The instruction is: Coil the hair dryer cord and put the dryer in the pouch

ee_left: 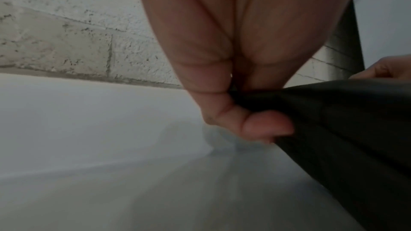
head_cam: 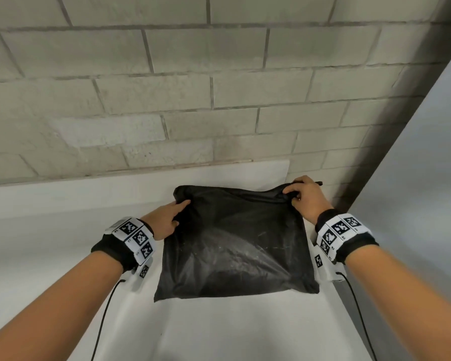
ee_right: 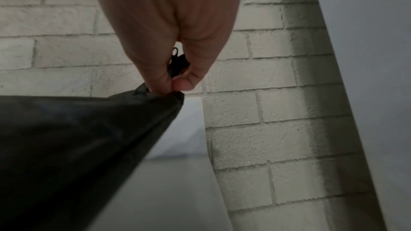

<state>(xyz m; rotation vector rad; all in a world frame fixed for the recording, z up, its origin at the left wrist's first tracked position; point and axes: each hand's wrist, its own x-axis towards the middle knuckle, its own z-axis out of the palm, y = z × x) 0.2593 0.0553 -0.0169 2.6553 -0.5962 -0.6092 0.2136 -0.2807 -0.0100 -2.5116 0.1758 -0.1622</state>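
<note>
White worktop [head_cam: 63, 230] against pale brick wall [head_cam: 141, 87]. Black pouch [head_cam: 232, 243] lies flat on it, bulging; contents hidden, no dryer in sight. Left hand [head_cam: 167, 220], grip pinching pouch's far-left edge. Right hand [head_cam: 306, 198], grip clamped on far-right corner by a zip pull [ee_right: 176, 55], partly covered

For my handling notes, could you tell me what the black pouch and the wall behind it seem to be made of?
Pouch: thin synthetic fabric, probably nylon; it has a faint sheen and creases where each hand pinches it. Wall: pale painted brick or brick-look cladding, matte and pitted.
</note>
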